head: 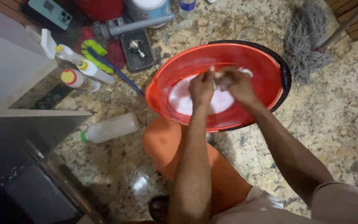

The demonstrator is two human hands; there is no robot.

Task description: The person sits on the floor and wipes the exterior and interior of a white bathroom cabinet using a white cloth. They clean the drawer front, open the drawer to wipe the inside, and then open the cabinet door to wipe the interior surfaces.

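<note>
Both hands, left (pixel 201 88) and right (pixel 236 83), clench something pale, perhaps cloth, over bucket (pixel 266 62); suds may splash floor (pixel 332 120).

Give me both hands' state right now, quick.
Left hand: closed on a small pale item over the red bucket; item unclear.
Right hand: closed on the same item, blurred.

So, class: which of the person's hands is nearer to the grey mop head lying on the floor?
The right hand. It is over the red bucket on the side toward the mop head; the left hand is beside it, farther from the mop.
</note>
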